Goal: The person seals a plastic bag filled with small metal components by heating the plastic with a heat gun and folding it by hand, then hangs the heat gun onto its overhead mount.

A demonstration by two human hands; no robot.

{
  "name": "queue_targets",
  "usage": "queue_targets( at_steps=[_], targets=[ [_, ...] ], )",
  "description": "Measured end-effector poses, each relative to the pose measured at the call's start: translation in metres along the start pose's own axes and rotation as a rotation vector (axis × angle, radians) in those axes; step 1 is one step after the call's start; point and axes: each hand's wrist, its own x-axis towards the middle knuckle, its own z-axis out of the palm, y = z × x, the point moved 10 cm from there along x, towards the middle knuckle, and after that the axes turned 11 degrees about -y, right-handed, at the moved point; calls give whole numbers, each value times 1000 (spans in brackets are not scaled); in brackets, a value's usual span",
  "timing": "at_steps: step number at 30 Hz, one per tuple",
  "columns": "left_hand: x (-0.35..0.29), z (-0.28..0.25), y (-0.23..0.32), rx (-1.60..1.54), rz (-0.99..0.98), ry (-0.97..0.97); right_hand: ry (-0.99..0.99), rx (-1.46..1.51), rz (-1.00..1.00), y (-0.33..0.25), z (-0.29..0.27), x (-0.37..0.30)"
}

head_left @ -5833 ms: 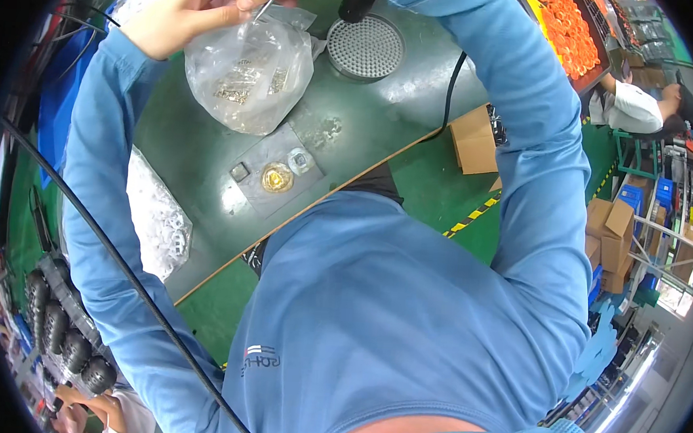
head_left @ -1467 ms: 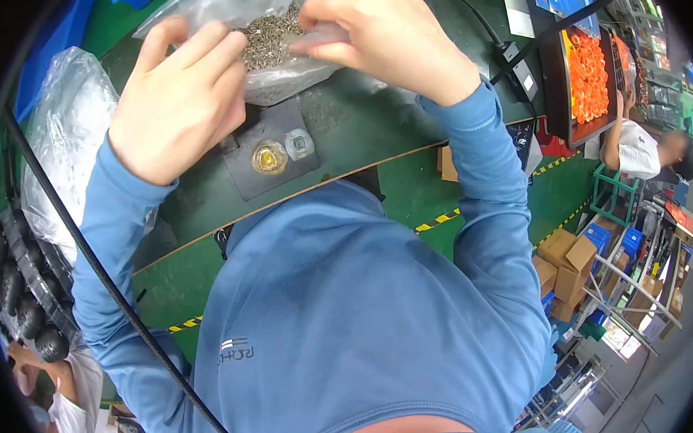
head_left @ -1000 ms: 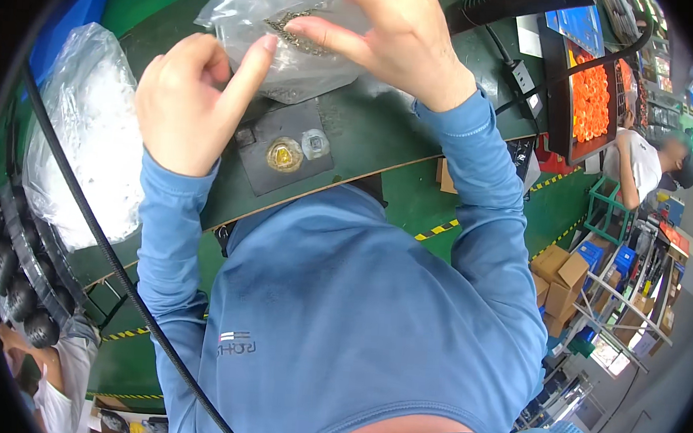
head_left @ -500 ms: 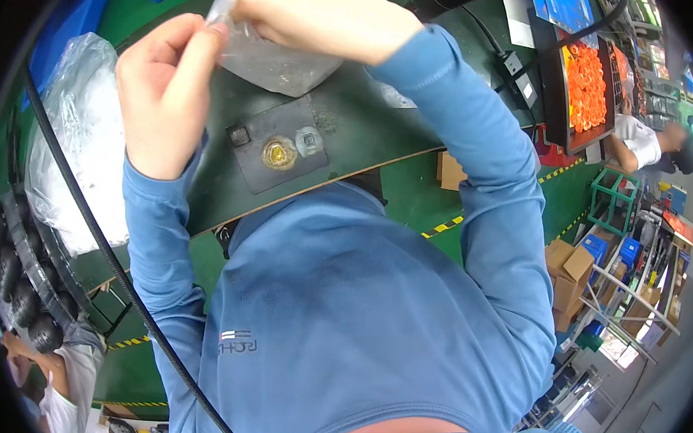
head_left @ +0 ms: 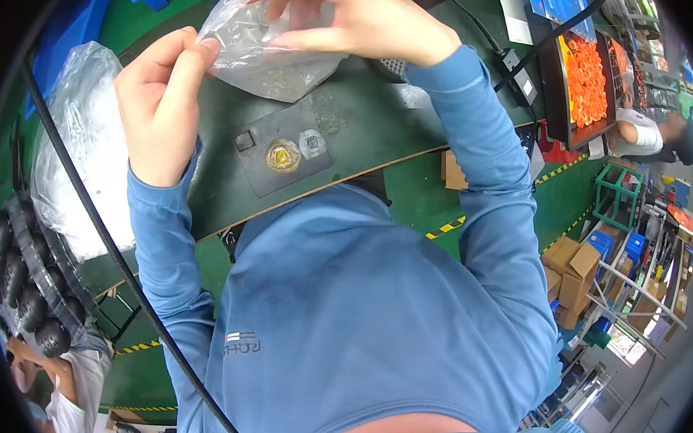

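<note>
A clear plastic bag point(head_left: 280, 73) rests on the dark green table at the top of the view. My left hand point(head_left: 159, 98) pinches the edge of its mouth between thumb and fingers. Over the bag's upper part, my right hand point(head_left: 355, 18) has its thumb and fingers spread apart, with nothing visible between them. I cannot tell whether its fingertips touch the film or reach inside. Closer to me lies a flat dark plate point(head_left: 273, 182) bearing a round piece with a yellow centre point(head_left: 283, 156), a clear squarish piece point(head_left: 312, 144) and a small dark square block point(head_left: 245, 141).
A large clear bag of white material point(head_left: 88, 161) stands at the left, near blue bins point(head_left: 76, 33). A black cable point(head_left: 121, 262) crosses the left side. Orange parts fill a tray point(head_left: 583, 84) at the right, beside a power strip point(head_left: 521, 80). Other people work at both sides.
My right hand has opened its fingers and moved slightly right and down, off the bag's edge. My left hand keeps its pinch. More of the bag now shows.
</note>
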Motion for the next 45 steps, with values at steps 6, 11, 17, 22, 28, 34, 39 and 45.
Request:
queue_targets(
  at_steps=[6,11,17,22,28,34,39,45],
  targets=[
    [-6,-5,-2,-52,28,86,94,-458,1,-13,-22,-20],
    [-9,-4,16,141,92,90,131,-454,-422,-38,-22,-45],
    [-3,60,112,705,723,-170,151,-234,-92,-48,-23,-47],
    [33,120,61,1411,406,-725,6,-837,-463,-47,5,-65],
    [50,99,78,1584,593,-363,64,-743,-491,-34,14,-76],
    [70,70,86,1077,318,-223,-16,-916,-243,-37,15,-75],
    [73,40,70,973,74,-222,422,-392,-79,-42,-30,-65],
    [28,-4,102,560,455,28,444,-541,140,-22,-35,-69]
  ],
)
